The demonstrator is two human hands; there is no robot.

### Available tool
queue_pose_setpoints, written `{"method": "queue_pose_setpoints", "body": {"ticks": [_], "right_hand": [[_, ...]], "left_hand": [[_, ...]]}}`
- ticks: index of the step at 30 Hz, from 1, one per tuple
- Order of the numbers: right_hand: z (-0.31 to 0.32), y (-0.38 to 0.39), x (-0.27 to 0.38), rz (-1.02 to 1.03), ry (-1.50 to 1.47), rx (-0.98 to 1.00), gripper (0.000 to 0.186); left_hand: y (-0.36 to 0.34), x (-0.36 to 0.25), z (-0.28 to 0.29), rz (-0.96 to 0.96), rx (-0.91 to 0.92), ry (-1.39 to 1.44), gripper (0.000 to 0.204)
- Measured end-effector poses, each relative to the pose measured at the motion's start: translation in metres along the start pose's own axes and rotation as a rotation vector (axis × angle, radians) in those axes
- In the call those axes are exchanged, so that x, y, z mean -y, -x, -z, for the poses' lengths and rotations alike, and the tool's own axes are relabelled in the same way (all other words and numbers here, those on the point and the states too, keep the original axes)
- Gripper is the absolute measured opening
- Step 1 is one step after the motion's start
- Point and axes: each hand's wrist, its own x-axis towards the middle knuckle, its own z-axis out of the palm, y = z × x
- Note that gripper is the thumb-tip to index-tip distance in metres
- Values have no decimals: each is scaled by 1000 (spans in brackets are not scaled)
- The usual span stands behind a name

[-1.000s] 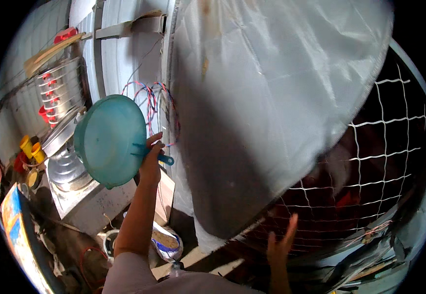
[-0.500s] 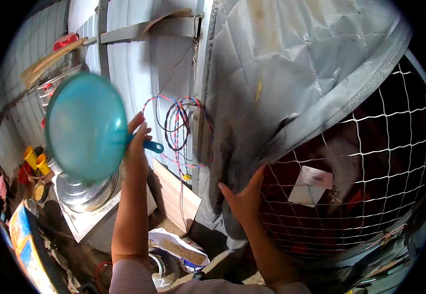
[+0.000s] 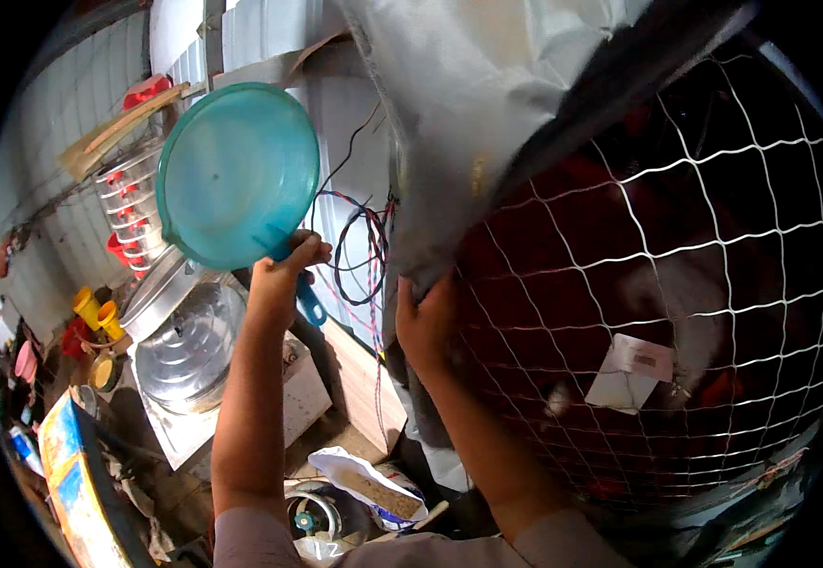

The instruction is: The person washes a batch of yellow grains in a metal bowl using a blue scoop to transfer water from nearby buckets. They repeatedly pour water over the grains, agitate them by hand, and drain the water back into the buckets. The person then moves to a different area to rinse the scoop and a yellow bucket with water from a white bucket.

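Note:
My left hand point(image 3: 283, 275) is closed around the handle of a round teal plastic dipper point(image 3: 239, 175), raised with its broad bowl upright. My right hand point(image 3: 427, 322) pinches the lower edge of a grey tarp point(image 3: 468, 114) and holds it gathered up. Beside that hand, a white wire mesh point(image 3: 653, 256) covers a dark reddish space. A white paper or card point(image 3: 624, 379) shows behind the mesh; the rest inside is too dark to make out.
Left of my arm a large metal pot point(image 3: 184, 364) stands on a white slab. Coiled wires point(image 3: 364, 241) hang by the wall above a leaning wooden board point(image 3: 364, 379). Near my body are an open sack point(image 3: 373, 492) and a cylinder with a green valve point(image 3: 304, 521).
The dipper has moved right and up, turning in my left hand. My right hand has shifted left and up, closing on the tarp and drawing it aside, so more mesh shows.

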Motion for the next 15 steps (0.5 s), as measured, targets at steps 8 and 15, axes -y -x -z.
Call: {"method": "queue_pose_setpoints", "body": {"ticks": [8,15], "right_hand": [[-40,-58,-25,-148,-573,-9,32],[-81,-29,-29,-289,-1059,169,36]], "left_hand": [[9,-63,10,-28,117,-60,16],[44,-31,-79,-11,103,104,12]]}}
